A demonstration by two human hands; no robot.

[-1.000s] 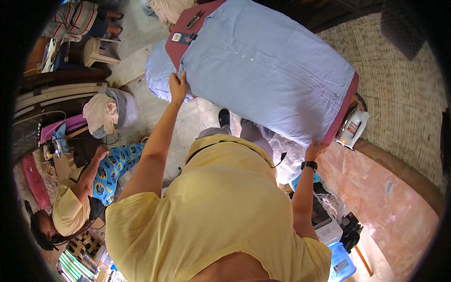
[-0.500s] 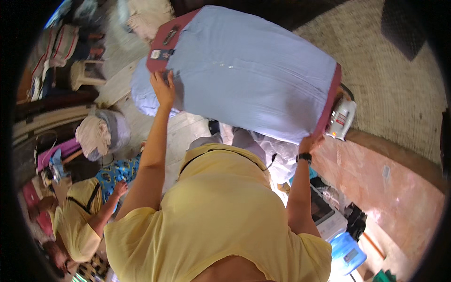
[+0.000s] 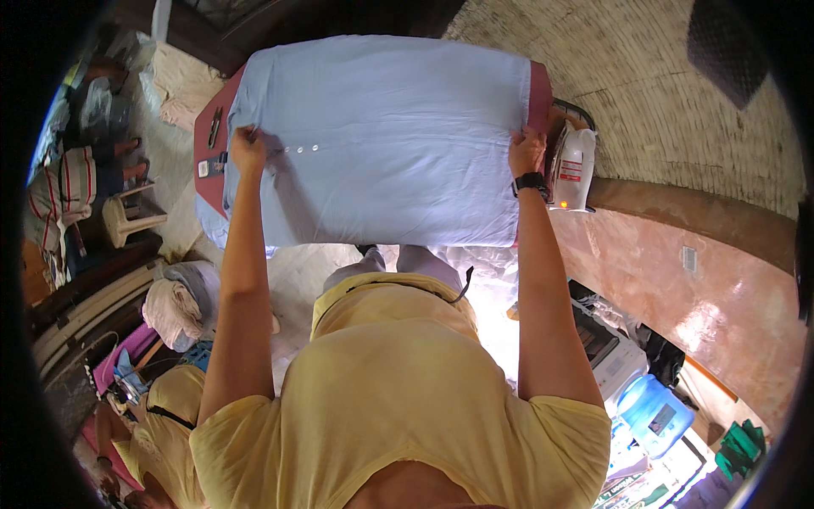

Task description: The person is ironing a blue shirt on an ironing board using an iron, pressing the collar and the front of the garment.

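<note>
A light blue buttoned garment (image 3: pixel 398 153) lies spread over an ironing board with a dark red cover (image 3: pixel 539 93). Three pale buttons sit in a short row on its left part. My left hand (image 3: pixel 248 151) is closed on the cloth near its left edge, where a fold and a shadow run down toward me. At the right edge my right hand (image 3: pixel 527 154), with a black watch on the wrist, pinches the cloth. Just beyond that hand, a white iron (image 3: pixel 573 170) with a lit orange lamp rests at the board's right end.
A dark tag (image 3: pixel 212 165) and a dark slim object (image 3: pixel 215 125) lie on the board's left end. At left are a beige stool (image 3: pixel 131 214), bundled cloth (image 3: pixel 172 314) and another person in yellow (image 3: pixel 174 424). A blue water bottle (image 3: pixel 655 416) stands at lower right.
The view has turned, and the board now lies more level across it. My left hand has moved from beside the board's edge onto the garment; my right hand has shifted from the near corner up the right edge.
</note>
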